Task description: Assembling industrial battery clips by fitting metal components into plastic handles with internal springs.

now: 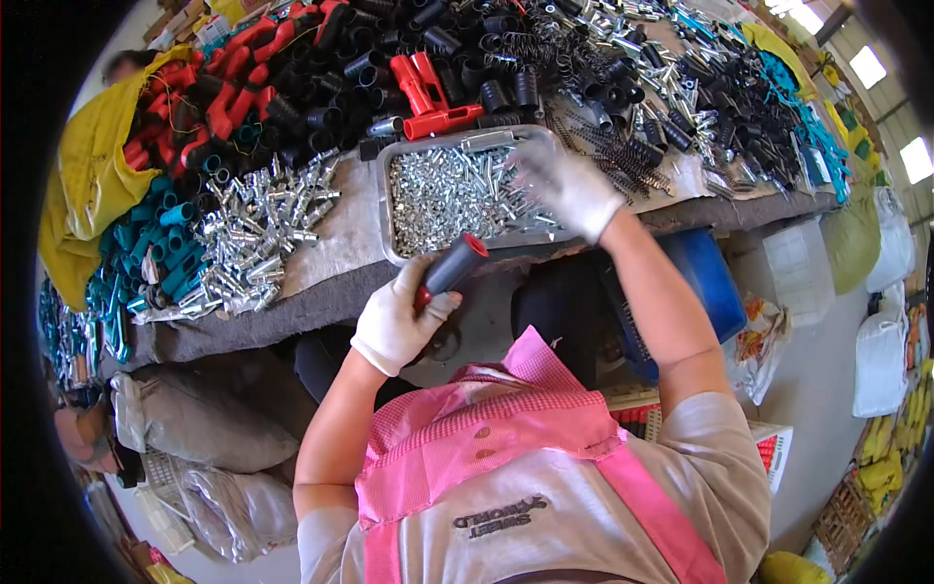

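My left hand (394, 316), in a white glove, is closed around a black tube-shaped handle (451, 271) with a red rim at its upper end and red lower down. The handle is tilted up to the right, just in front of the tray's near edge. Over the right part of a clear plastic tray (386, 209) is my right hand (564, 185), also gloved in white. Motion smears its fingers, so what they hold, if anything, is hidden. Many small silver screws and metal bits (438, 200) fill the tray.
Behind the tray lie red plastic T-shaped parts (428, 102) and black tubes (365, 68). Silver metal fittings (263, 224) and teal tubes (161, 243) heap up at the left. Springs (618, 151) cover the table to the right. Below its edge stands a blue bin (715, 292).
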